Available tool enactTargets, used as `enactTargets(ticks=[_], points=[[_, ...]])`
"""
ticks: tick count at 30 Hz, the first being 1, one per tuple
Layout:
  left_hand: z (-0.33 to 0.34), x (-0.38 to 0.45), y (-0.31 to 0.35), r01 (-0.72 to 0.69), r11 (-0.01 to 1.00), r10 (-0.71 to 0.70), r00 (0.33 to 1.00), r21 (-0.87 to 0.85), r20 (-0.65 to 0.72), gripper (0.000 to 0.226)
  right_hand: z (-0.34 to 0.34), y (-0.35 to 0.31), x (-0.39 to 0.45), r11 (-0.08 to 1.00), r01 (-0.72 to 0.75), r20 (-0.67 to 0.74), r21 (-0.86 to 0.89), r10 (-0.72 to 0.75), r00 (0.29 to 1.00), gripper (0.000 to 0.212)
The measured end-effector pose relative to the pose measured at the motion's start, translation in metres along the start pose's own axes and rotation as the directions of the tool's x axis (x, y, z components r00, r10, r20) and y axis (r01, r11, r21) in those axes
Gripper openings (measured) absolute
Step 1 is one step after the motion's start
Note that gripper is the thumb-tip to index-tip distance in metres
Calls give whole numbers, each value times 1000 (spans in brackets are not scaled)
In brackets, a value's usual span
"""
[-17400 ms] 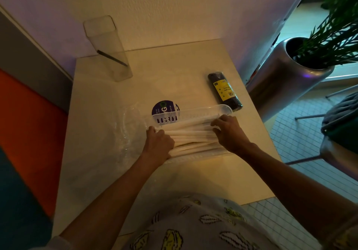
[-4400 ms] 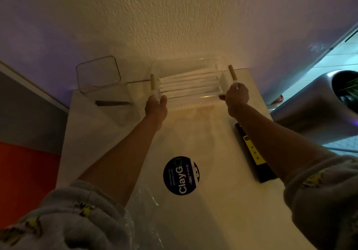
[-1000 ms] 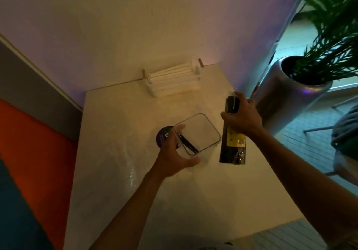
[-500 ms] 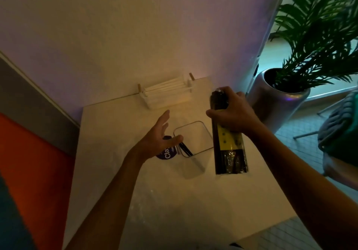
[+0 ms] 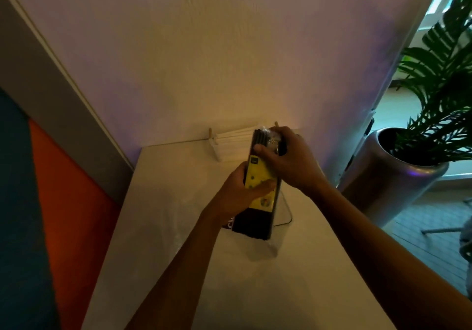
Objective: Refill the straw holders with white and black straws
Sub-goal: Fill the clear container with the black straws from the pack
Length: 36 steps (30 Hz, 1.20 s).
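Gripping one wrapped pack of black straws (image 5: 258,209) with both hands, the person held it upright over the white table (image 5: 293,291). The left hand (image 5: 240,191) curled round the pack's middle, its thumb lying across the yellow label (image 5: 258,176); this hold probably steadied the pack. The right hand (image 5: 288,161) closed its fingers round the top end, where clear wrapping (image 5: 270,138) bunched up, a grip that suited tearing the pack open. Neither hand was spread; both were wrapped firmly on the pack.

One clear holder (image 5: 281,217) stood on the table directly behind and below the pack, mostly hidden by it; only its right edge and corner showed. Holding the pack just above this holder likely kept the straws ready to drop in once unwrapped. Whether the holder contained any straws could not be told.

One white tray of white straws (image 5: 229,143) rested at the table's far edge against the wall (image 5: 229,48), well apart from the hands' working area and seemingly already filled. Its individual straws could not be counted. Two short wooden pegs showed at its ends.

Part of one dark round sticker (image 5: 229,223) peeked out beside the pack's lower left corner. One metallic planter (image 5: 383,176) with a green plant (image 5: 439,86) stood on the floor to the right.

By this judgement, the white straws were done and the black refill was only beginning.
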State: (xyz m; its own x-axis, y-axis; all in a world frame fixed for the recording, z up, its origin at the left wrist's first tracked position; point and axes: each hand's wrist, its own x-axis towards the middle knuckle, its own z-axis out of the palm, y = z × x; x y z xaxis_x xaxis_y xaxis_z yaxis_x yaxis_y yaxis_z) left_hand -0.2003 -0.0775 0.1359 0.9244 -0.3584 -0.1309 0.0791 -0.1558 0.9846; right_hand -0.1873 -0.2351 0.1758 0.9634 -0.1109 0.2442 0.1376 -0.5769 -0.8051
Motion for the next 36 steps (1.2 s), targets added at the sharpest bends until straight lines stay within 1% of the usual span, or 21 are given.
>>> enactTargets(ticks=[3, 5, 8, 10, 12, 14, 16, 19, 21, 24, 27, 30, 33, 36], points=[[-7, -3, -3, 18, 999, -19, 999, -44, -27, 35, -7, 7, 3, 998, 64, 49, 16, -65, 997, 40], [-7, -3, -3, 23, 999, -24, 999, -38, -40, 33, -6, 10, 4, 995, 103, 47, -9, -102, 994, 38], [-6, -1, -4, 32, 999, -33, 998, -20, -56, 33, -6, 15, 4, 988, 122, 57, -92, -117, 991, 53], [-8, -1, -3, 40, 999, -39, 998, 14, -58, 35, -7, 18, 5, 983, 145, 76, -110, -137, 988, 62], [-9, -2, -3, 48, 998, -45, 997, 46, -62, 38, -7, 22, 5, 970, 201, 67, -135, -194, 979, 63], [-8, -2, -3, 48, 998, -45, 997, 49, -66, 40, -6, 22, 4, 957, 235, 29, -170, -234, 972, 58], [-8, -2, -3, 48, 998, -44, 996, 47, -76, 40, -3, 20, 4, 948, 253, -23, -192, -262, 965, 46], [-10, 1, -3, 47, 997, -41, 995, 68, -92, 41, 1, 20, 2, 911, 303, -49, -279, -329, 943, 31], [-12, 3, -3, 41, 995, -33, 995, 89, -98, 42, 3, 21, 2, 875, 341, -54, -345, -381, 923, 27], [-12, 4, -2, 37, 994, -27, 995, 102, -99, 41, 6, 21, 3, 837, 374, -59, -399, -430, 901, 23], [-13, 6, -3, 46, 994, -37, 995, 104, -94, 43, 8, 22, 6, 828, 384, -48, -408, -440, 897, 22], [-15, 4, -5, 56, 994, -48, 996, 98, -79, 43, 11, 22, 9, 821, 420, -11, -386, -459, 888, 26], [-16, 3, -8, 54, 994, -48, 997, 91, -64, 40, 13, 23, 11, 831, 431, -26, -351, -469, 883, 21], [-19, 1, -10, 60, 995, -55, 997, 82, -56, 40, 12, 23, 18, 850, 411, -16, -328, -440, 898, 17]])
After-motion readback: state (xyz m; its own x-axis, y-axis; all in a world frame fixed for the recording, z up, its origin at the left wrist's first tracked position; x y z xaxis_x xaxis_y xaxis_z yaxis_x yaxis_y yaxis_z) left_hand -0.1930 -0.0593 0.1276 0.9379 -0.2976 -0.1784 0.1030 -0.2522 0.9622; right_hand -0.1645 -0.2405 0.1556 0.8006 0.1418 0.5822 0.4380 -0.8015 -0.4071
